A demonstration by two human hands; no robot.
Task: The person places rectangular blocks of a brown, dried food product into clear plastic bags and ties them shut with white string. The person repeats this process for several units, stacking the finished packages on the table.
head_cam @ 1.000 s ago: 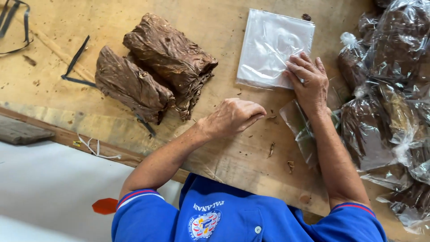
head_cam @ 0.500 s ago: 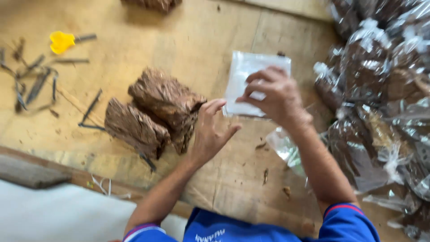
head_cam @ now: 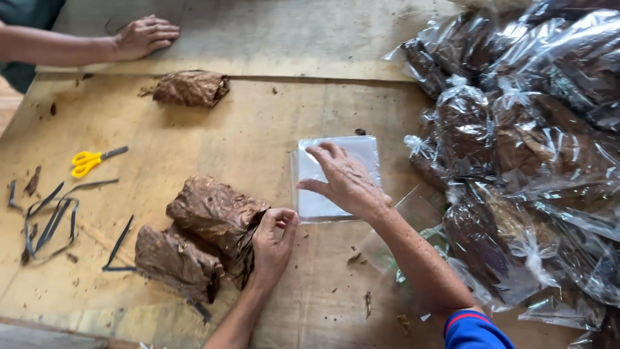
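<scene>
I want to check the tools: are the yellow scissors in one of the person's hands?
No, the yellow scissors lie alone on the wooden table, far from the left hand and the right hand.

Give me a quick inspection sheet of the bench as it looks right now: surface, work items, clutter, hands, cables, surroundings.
Surface: wooden table, worn, flecked with leaf crumbs.
Job's things: stack of clear bags lying flat; two dried leaf bundles side by side.
Clutter: third leaf bundle farther back; yellow scissors; dark strips at left edge.
Hands: right hand spread on the bag stack; left hand against the nearer bundle, holding nothing.
Cables: nothing seen.
Surroundings: heap of filled bags at right; another person's hand resting on the table's far side.
</scene>
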